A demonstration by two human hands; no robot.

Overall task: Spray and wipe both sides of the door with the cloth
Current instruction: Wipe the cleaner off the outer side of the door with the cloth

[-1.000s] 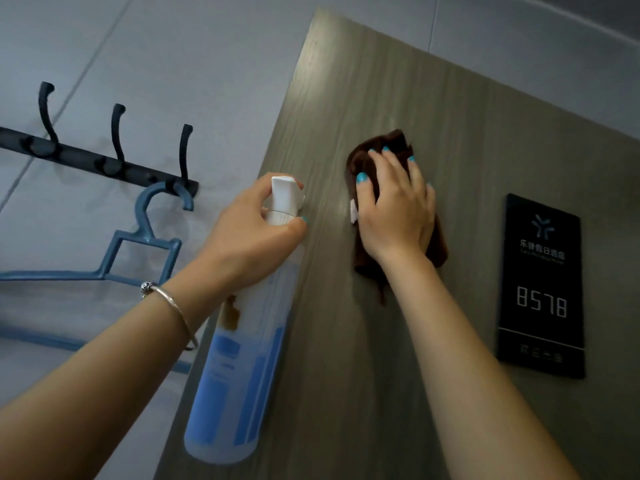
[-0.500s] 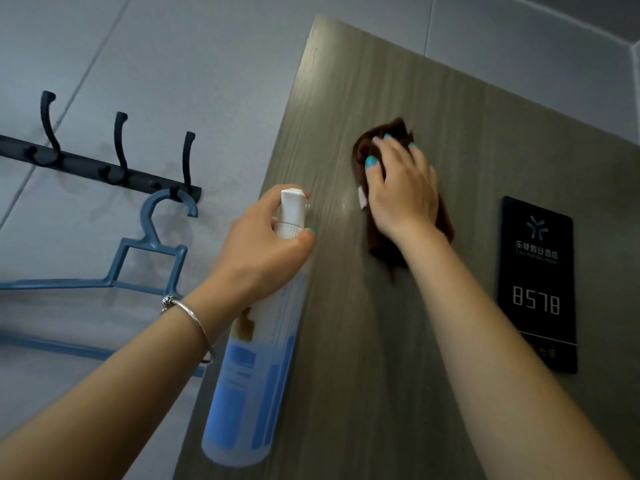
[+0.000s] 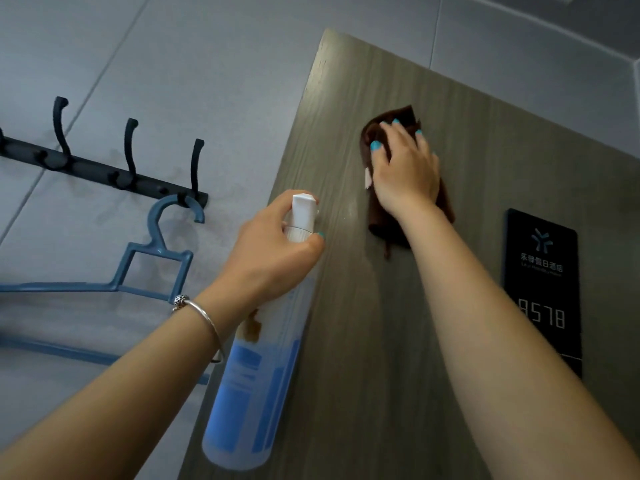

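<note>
On the left there is a wall of large grey tiles (image 3: 207,64). A black hook rail (image 3: 104,176) is fixed on it, and a blue plastic hanger (image 3: 152,261) hangs from the rail's last hook on the right. Next comes the door (image 3: 363,341), a grey-brown wood-grain panel whose left edge and top corner are visible.

The left hand (image 3: 273,251) is raised in front of the door's left edge, with a silver bracelet (image 3: 204,317) on the wrist. Its fingers are curled around the neck of a spray bottle (image 3: 256,386) with a blue label, and one finger lies over the white spray head (image 3: 303,216). The bottle hangs down along the door's edge.

More to the right, the right hand (image 3: 405,168) presses a dark brown cloth (image 3: 381,133) flat against the upper part of the door. The fingers are nearly straight and spread over the cloth. A black room sign (image 3: 542,292) with pale digits is mounted on the door to the right of this arm.
</note>
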